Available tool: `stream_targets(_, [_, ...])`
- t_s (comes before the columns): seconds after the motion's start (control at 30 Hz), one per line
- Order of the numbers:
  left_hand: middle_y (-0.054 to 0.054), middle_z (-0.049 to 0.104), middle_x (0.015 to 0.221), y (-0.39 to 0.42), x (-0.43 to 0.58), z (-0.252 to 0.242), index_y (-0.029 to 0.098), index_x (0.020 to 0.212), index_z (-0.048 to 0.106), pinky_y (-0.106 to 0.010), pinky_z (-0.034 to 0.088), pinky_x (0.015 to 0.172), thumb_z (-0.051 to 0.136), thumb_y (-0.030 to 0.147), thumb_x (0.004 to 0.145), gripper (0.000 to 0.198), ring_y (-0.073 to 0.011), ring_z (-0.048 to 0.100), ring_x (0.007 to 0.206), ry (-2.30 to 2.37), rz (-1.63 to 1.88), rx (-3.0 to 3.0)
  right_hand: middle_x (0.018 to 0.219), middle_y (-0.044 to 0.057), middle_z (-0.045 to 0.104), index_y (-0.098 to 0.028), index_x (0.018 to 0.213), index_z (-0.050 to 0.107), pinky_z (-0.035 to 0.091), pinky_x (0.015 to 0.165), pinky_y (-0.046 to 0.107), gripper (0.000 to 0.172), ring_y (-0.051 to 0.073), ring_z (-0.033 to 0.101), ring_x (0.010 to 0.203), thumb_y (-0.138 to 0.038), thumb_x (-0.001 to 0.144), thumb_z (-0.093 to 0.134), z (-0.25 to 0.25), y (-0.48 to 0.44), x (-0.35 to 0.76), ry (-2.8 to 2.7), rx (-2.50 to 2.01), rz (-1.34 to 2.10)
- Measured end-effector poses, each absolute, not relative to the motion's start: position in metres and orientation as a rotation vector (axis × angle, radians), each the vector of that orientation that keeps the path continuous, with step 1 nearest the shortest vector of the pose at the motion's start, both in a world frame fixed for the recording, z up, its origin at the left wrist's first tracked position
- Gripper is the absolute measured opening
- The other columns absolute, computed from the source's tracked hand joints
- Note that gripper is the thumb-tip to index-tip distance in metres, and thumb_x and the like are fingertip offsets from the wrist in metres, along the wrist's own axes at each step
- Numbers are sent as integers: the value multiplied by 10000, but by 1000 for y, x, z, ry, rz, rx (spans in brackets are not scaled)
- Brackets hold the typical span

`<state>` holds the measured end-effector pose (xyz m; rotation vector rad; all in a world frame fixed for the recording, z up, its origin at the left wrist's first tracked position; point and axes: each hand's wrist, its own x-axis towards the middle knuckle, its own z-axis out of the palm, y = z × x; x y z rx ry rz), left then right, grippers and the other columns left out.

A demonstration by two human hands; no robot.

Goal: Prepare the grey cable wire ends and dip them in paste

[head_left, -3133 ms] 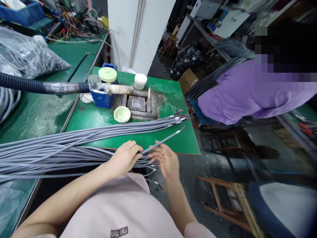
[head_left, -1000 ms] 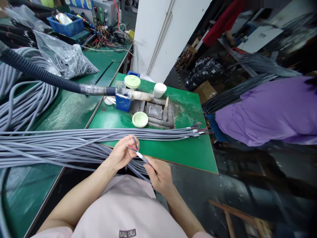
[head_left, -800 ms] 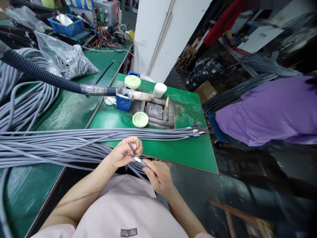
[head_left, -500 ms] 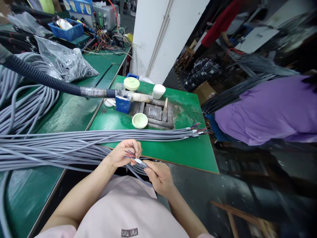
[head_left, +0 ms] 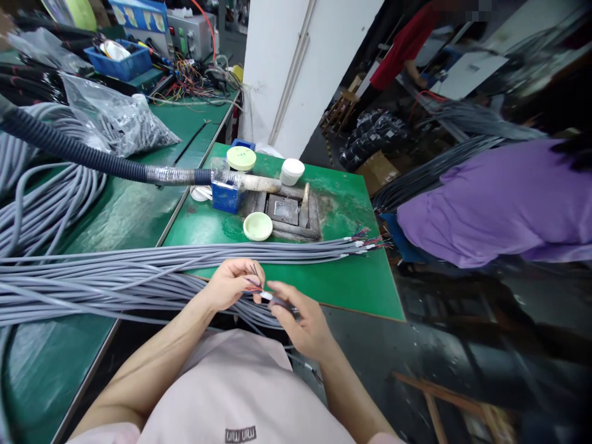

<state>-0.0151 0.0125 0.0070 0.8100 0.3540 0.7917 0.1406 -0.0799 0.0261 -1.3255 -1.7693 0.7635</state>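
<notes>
Green tops the bench (head_left: 41, 364) at the left and the table (head_left: 356, 293) beside it, with a white pillar (head_left: 280, 68) rising behind. Off to the right, beyond the table's end, is a person in a purple top (head_left: 476, 203). Grey cables in a long bundle (head_left: 92, 290) run from the bench across the table, some ending there in frayed coloured tips, others passing behind the hands at the front edge. Above them a ribbed hose (head_left: 87, 155) reaches over to a blue box (head_left: 226, 197), near a sooty metal frame (head_left: 308, 231), a white tub (head_left: 292, 172) and a pale bowl (head_left: 258, 227). Before the chest, near that front edge, a single cable (head_left: 281, 304) lies between the two hands. The left hand (head_left: 234, 285) pinches its stripped end, thumb against fingers. The right hand (head_left: 305, 320) has the grey jacket between thumb and forefinger; blur leaves it impossible to tell how firmly. A white sleeve (head_left: 266, 296) shows between the hands, and thin red and dark wires (head_left: 253, 288) fan out at the left fingertips.
</notes>
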Motion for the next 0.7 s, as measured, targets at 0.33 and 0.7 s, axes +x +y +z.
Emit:
stream_targets(0.33, [21,606,564,-18,28,14,131,648,605,-178,456,491,816,315,605,284,-64,544,490,521,880,480,829,12,691,-236,998,641,500,647,244,181,135,634,710,-192,854,540,23,-59,133,-1477,-1366,221])
stream_targets(0.7, [30,616,589,-6,30,4,149,660,621,-210,466,563,779,327,638,239,-74,545,526,728,1206,626,636,-30,509,-187,659,549,369,557,230,192,98,458,588,-209,849,564,38,-26,140,-1581,-1355,346])
